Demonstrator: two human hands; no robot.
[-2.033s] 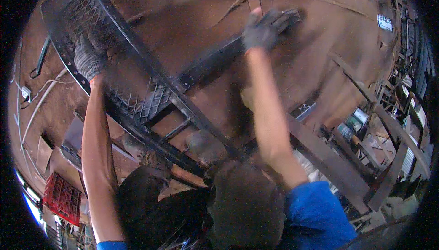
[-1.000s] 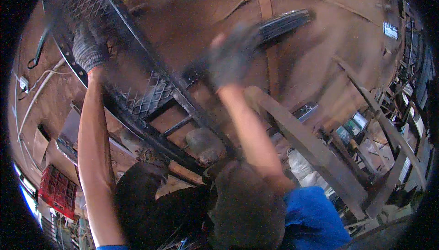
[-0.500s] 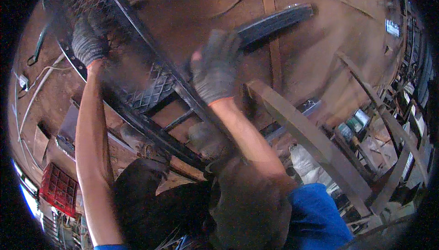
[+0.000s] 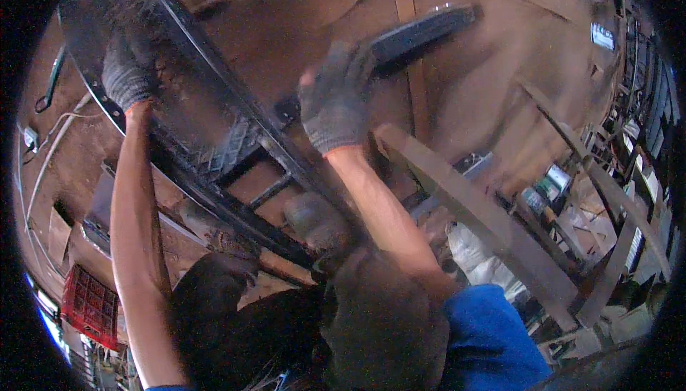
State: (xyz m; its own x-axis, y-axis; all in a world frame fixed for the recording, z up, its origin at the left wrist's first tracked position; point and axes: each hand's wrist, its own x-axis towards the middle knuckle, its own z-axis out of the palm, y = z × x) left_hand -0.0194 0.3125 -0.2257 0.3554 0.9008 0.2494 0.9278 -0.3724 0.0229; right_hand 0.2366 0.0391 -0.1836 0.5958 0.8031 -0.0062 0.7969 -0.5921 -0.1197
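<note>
My left hand (image 4: 129,76), in a grey knitted glove with a dark palm, lies against the dark mesh panel (image 4: 232,144) of a long black metal frame (image 4: 214,62). Its fingers are blurred against the dark surface, so their pose is unclear. My right hand (image 4: 336,96), gloved alike, is closed over a black metal bar (image 4: 425,36). The bar's short end sticks out to the left of the hand, by the frame's rail; its long end points to the far right. The fingers hide the stretch between. The frame slants from the far left toward my legs.
A green-handled tool (image 4: 51,80) and pale cables (image 4: 53,151) lie on the brown floor (image 4: 493,48) at left. A red plastic crate (image 4: 91,305) stands at near left. To the right are a grey metal beam (image 4: 471,209), a white sack (image 4: 475,255), cans (image 4: 550,184) and scrap metal.
The whole view has shifted slightly, with the frame and my left hand now a little farther left. My right hand stays on the bar, nearly in the same place.
</note>
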